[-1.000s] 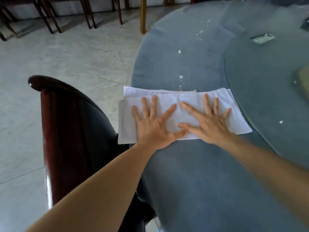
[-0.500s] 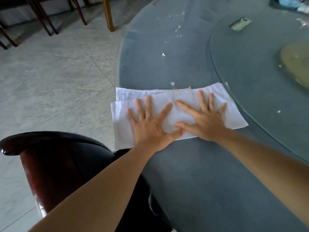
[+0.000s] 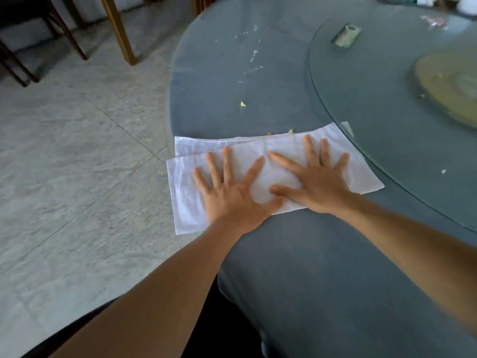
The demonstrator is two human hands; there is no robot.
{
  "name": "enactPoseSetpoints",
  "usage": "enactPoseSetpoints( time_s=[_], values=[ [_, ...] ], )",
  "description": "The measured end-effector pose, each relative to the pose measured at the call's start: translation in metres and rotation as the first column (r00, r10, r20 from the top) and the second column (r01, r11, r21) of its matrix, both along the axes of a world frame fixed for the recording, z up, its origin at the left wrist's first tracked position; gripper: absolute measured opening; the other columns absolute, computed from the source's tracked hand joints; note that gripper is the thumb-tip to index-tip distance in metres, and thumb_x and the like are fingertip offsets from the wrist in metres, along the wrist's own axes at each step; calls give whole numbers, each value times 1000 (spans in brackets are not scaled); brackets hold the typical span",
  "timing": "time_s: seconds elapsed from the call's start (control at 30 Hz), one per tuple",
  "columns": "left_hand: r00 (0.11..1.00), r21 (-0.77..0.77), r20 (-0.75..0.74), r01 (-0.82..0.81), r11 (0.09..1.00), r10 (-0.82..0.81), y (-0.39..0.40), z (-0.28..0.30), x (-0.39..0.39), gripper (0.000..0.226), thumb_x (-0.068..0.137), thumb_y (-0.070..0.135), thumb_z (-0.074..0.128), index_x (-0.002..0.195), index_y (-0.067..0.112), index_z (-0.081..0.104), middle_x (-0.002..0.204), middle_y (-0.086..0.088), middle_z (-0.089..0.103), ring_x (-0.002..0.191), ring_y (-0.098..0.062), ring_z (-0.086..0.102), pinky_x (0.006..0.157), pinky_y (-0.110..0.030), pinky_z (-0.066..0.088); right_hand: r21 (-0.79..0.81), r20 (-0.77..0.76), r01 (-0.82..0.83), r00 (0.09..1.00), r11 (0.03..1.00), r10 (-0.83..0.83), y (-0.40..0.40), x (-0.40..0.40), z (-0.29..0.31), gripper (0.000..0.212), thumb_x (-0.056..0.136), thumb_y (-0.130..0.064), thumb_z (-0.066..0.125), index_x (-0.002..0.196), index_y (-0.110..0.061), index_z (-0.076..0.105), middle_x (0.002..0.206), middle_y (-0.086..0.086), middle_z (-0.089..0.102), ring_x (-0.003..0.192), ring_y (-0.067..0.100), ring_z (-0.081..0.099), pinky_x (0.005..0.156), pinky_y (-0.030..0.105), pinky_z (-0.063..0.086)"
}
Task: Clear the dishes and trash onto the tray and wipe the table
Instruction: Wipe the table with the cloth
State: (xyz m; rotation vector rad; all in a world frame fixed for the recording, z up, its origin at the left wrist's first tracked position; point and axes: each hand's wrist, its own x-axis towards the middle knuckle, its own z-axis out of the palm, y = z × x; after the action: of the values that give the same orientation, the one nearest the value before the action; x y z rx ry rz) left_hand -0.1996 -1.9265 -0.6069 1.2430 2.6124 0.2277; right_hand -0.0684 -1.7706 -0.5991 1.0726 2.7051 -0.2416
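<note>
A folded white cloth [image 3: 185, 187] lies on the round grey-blue table [image 3: 296, 267], its left end hanging past the table's edge. My left hand [image 3: 229, 187] presses flat on the cloth's left half with fingers spread. My right hand [image 3: 317, 182] presses flat on its right half, thumb touching my left thumb. Small yellow and orange crumbs [image 3: 243, 104] lie on the table just beyond the cloth, and white smears [image 3: 254, 54] sit farther out.
A glass turntable [image 3: 382, 104] covers the table's right side, with a small greenish scrap [image 3: 346, 36] on it and a yellowish hub [image 3: 449, 83] beneath. Some items [image 3: 423, 1] show at the far edge. Chair and table legs [image 3: 118, 29] stand on the tiled floor to the left.
Both hands have pushed the cloth forward along the table's edge. The dark chair back that stood at the lower left has dropped out of view as I moved on.
</note>
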Motion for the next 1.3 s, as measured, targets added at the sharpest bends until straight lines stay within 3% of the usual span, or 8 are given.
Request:
enactPoseSetpoints(
  time_s=[0.27, 0.63, 1.07, 1.3],
  values=[
    [995, 47, 11, 100, 994, -100, 24, -3, -54, 96, 66, 100, 21, 151, 62, -4, 167, -5, -28, 148, -39, -35, 114, -66, -18, 30, 16, 85, 996, 996, -85, 12, -41, 1, 85, 57, -108, -1, 136, -82, -15, 169, 7, -30, 154, 43, -25, 112, 82, -3],
    [976, 29, -21, 217, 976, -216, 63, -4, -133, 95, 69, 99, 16, 152, 59, -6, 166, -7, -27, 148, -43, -31, 112, -69, -16, 12, -2, 199, 980, 980, -199, 34, -109, 3, 79, 65, -102, 16, 138, -83, -9, 171, 6, -23, 155, 44, -21, 114, 79, -3],
    [954, -39, -68, 290, 956, -292, 153, -4, -235, 97, 63, 104, 13, 149, 63, -9, 167, -4, -27, 150, -38, -31, 114, -67, -17, 140, -69, 256, 966, 957, -249, 110, -197, -7, 84, 46, -108, -13, 127, -86, -20, 172, 10, -11, 155, 48, -6, 111, 76, 9],
    [926, -80, -66, 365, 927, -371, 201, 0, -274, 99, 62, 104, 12, 148, 63, -11, 166, -1, -28, 149, -37, -32, 115, -66, -17, 119, -83, 336, 941, 934, -328, 145, -226, -9, 88, 46, -108, -12, 131, -85, -17, 172, 11, -12, 156, 47, -8, 111, 77, 6]
  ],
)
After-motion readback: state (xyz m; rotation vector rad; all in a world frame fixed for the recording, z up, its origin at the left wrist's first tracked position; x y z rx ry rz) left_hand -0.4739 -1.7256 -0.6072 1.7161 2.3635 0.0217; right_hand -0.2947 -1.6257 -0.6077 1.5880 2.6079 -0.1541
